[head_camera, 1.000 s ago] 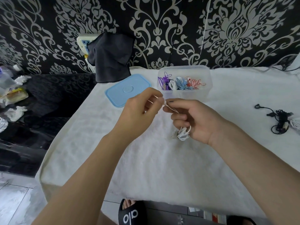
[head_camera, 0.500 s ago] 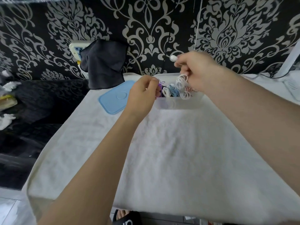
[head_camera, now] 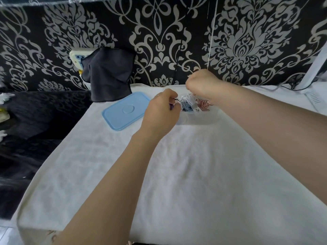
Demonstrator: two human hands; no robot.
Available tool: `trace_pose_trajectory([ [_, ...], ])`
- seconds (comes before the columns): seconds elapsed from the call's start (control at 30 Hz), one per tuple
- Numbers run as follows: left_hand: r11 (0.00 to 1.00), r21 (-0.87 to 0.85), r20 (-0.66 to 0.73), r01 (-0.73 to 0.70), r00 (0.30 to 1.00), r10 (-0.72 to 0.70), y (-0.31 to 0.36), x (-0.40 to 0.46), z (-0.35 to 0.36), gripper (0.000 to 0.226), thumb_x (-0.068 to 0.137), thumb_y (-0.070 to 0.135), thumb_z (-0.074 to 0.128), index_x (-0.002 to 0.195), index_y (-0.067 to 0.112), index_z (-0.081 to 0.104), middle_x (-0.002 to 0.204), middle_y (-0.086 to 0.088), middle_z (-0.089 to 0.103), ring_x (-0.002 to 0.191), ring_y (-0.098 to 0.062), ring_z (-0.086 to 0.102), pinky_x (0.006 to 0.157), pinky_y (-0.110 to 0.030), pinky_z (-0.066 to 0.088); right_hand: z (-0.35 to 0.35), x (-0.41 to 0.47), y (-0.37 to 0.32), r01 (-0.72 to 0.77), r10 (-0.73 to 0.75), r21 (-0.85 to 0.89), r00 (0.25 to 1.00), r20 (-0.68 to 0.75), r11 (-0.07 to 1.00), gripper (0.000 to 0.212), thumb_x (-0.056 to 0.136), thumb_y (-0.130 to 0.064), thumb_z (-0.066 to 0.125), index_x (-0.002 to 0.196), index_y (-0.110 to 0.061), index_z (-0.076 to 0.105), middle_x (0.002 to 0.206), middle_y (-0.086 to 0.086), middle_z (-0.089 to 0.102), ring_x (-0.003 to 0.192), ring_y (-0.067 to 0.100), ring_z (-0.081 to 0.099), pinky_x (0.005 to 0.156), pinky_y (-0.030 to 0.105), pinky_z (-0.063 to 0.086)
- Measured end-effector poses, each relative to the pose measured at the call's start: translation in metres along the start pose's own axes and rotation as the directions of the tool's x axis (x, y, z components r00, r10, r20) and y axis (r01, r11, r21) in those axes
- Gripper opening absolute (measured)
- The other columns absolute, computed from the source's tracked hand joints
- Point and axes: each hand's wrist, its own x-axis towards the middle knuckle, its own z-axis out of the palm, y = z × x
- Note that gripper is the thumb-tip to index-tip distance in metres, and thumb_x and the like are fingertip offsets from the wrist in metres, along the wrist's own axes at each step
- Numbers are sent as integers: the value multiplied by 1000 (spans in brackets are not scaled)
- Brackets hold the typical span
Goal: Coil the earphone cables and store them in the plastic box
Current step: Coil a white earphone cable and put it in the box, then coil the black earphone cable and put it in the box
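The right hand (head_camera: 201, 84) has dropped toward the box (head_camera: 194, 117), fingers curled on the white coil (head_camera: 188, 99) just beneath; left hand (head_camera: 159, 112) pinches its rim; lid (head_camera: 125, 110) still off.

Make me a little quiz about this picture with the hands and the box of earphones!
1. True or false: the blue lid is on the plastic box.
2. Which hand is higher above the box? A) left hand B) right hand
3. Fill in: the box and lid sit on a white ____.

Key
1. False: the lid lies beside the box, on its left.
2. B.
3. Towel. Coiled earphones in white, blue and pink already lie inside the box.
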Motion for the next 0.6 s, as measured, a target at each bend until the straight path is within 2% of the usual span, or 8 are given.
trace_pose_trajectory([
  [0.07,997,66,3,-30,1000,29,2,-1,3,28,97,19,57,124,17,62,115,1,66,87,-16,56,76,-27,45,-4,-4,3,40,-32,-149,998,58,988,13,86,-1,47,77,-4,56,74,7,50,77,27,50,56,28,40],
  [0.13,991,122,5,-58,998,57,2,-3,5,29,97,21,58,125,17,62,116,-2,65,97,-21,57,81,-31,48,-8,-6,6,99,-70,-281,991,111,955,26,89,-3,45,103,-1,67,103,11,65,100,32,62,80,34,55],
  [0.2,983,163,5,-83,996,84,1,-3,6,30,96,21,59,126,16,62,115,-6,64,101,-24,57,83,-34,48,-10,-8,10,123,-68,-405,987,148,906,39,93,-6,45,127,-5,62,131,13,62,121,32,59,102,41,51],
  [0.27,970,214,5,-117,993,118,0,-6,8,32,96,21,60,127,15,62,115,-8,63,104,-27,56,83,-35,47,-8,-12,14,169,-86,-503,979,183,848,39,96,-10,46,133,-6,58,134,16,60,122,32,58,100,39,51],
  [0.37,946,283,30,-159,987,157,2,-10,12,35,95,20,60,129,13,61,117,-10,62,105,-29,51,87,-34,42,-1,-19,20,296,-113,-606,940,322,738,32,99,-14,46,127,-10,61,123,14,64,104,29,61,79,31,48],
  [0.43,926,332,55,-177,984,168,3,-13,13,38,95,21,59,132,13,59,120,-11,61,100,-27,44,89,-33,38,3,-19,24,337,-106,-617,919,379,711,30,99,-13,45,123,-13,63,118,12,65,101,29,60,75,31,43],
  [0.5,904,383,72,-189,982,175,4,-15,13,38,95,21,58,133,12,58,120,-12,60,94,-24,37,90,-34,37,0,-20,28,328,-128,-581,925,358,745,34,97,-12,45,127,-18,61,120,11,64,101,28,58,75,32,43],
  [0.6,902,387,45,-192,981,189,6,-19,13,38,93,18,59,130,11,58,119,-13,58,97,-28,43,86,-37,42,-12,-32,31,306,-237,-491,951,199,815,50,95,-9,50,142,-25,50,140,12,53,119,31,53,89,37,47],
])
